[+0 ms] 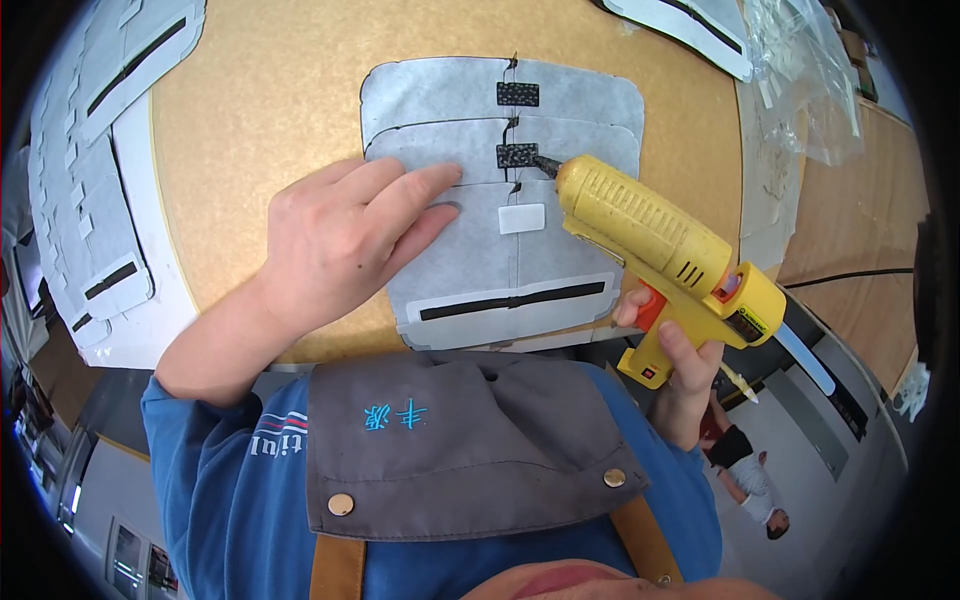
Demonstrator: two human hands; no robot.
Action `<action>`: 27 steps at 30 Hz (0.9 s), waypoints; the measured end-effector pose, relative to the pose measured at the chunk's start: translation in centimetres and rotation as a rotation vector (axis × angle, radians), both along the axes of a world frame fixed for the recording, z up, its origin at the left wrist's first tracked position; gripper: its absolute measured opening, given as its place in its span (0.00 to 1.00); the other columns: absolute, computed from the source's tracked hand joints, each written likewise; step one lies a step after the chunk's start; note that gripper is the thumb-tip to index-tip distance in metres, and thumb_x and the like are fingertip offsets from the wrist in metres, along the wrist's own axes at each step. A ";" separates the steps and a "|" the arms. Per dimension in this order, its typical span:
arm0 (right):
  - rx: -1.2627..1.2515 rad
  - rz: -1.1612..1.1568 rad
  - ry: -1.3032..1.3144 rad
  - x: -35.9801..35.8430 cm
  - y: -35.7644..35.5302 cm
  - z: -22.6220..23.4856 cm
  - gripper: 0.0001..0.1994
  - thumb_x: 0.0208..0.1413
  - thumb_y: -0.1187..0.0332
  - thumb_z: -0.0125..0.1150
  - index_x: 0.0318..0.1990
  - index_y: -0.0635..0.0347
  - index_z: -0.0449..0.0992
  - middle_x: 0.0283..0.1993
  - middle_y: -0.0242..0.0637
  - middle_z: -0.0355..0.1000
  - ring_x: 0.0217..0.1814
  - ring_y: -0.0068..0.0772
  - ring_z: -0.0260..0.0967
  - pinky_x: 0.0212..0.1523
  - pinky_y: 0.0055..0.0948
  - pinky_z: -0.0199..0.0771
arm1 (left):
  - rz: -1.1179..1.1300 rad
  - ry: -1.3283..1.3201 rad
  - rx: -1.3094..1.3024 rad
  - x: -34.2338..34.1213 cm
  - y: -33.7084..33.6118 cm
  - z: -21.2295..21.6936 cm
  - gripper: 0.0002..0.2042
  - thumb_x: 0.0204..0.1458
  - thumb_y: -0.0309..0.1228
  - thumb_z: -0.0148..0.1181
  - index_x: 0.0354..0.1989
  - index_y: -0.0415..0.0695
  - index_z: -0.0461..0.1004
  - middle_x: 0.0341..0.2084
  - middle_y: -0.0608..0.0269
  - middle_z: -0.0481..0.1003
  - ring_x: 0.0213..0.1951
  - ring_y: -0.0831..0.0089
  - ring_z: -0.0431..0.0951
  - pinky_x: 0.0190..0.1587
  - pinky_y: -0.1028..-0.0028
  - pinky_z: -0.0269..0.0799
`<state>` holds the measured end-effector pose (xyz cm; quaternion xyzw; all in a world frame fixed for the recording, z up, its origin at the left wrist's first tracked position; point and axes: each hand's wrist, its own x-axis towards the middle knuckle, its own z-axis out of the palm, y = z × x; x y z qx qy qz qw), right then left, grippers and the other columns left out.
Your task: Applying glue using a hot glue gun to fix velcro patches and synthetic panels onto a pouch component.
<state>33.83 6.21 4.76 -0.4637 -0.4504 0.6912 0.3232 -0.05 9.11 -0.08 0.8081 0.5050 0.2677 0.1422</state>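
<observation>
My right hand (pixel 690 362) grips the handle of a yellow hot glue gun (pixel 650 220), one finger at its orange trigger. The dark nozzle (pixel 547 166) meets the right end of a black rectangular patch (pixel 516 155). That patch lies on overlapping light-grey fabric panels (pixel 440 255), which carry another black patch (pixel 518 94) farther up and a white patch (pixel 522 218) below. A black strip on white backing (pixel 515 300) runs along the near edge. My left hand (pixel 350 225) rests on the panels' left side, index finger and thumb stretched out and apart, holding nothing visible.
The panels lie on a brown board (pixel 270 80). Stacked grey panels (pixel 90 190) sit at the left, another panel (pixel 690 35) at the far right beside a clear plastic bag (pixel 800 80). A black cable (pixel 850 277) crosses the right side. Another person (pixel 750 470) is visible at lower right.
</observation>
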 end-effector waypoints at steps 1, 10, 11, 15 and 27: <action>0.000 -0.002 -0.001 0.1 0.0 0.0 0.26 0.57 0.76 0.54 0.64 0.72 0.60 0.48 0.53 0.71 0.49 0.40 0.72 0.51 0.38 0.72 | -0.001 -0.001 -0.002 0.0 0.0 0.0 0.16 0.43 0.31 0.74 0.44 0.49 0.81 0.17 0.68 0.67 0.19 0.73 0.69 0.21 0.72 0.64; -0.045 0.018 0.040 -0.9 0.2 0.0 0.27 0.56 0.77 0.56 0.64 0.71 0.61 0.48 0.50 0.72 0.49 0.39 0.73 0.52 0.36 0.73 | -0.005 -0.002 -0.004 0.1 0.1 0.2 0.17 0.43 0.30 0.74 0.44 0.49 0.81 0.17 0.68 0.67 0.19 0.73 0.69 0.21 0.72 0.65; -0.051 0.028 0.036 -0.9 0.2 0.0 0.27 0.55 0.77 0.56 0.64 0.71 0.61 0.48 0.50 0.72 0.49 0.39 0.73 0.52 0.36 0.73 | -0.003 -0.002 -0.005 0.1 0.1 0.2 0.17 0.43 0.30 0.74 0.44 0.49 0.81 0.17 0.68 0.67 0.19 0.73 0.69 0.21 0.72 0.65; -0.041 0.029 0.006 -0.5 0.1 -0.2 0.28 0.55 0.78 0.55 0.64 0.71 0.61 0.48 0.51 0.72 0.50 0.39 0.73 0.52 0.36 0.73 | -0.003 -0.004 -0.002 0.0 0.0 0.0 0.17 0.43 0.30 0.74 0.44 0.49 0.81 0.18 0.68 0.68 0.19 0.73 0.70 0.21 0.72 0.65; -0.017 -0.015 0.005 0.0 -0.3 -0.1 0.28 0.56 0.77 0.54 0.65 0.72 0.60 0.48 0.53 0.71 0.49 0.39 0.72 0.51 0.37 0.72 | -0.006 0.000 0.000 0.0 0.1 0.0 0.17 0.43 0.30 0.74 0.44 0.49 0.81 0.17 0.68 0.67 0.18 0.73 0.69 0.20 0.73 0.64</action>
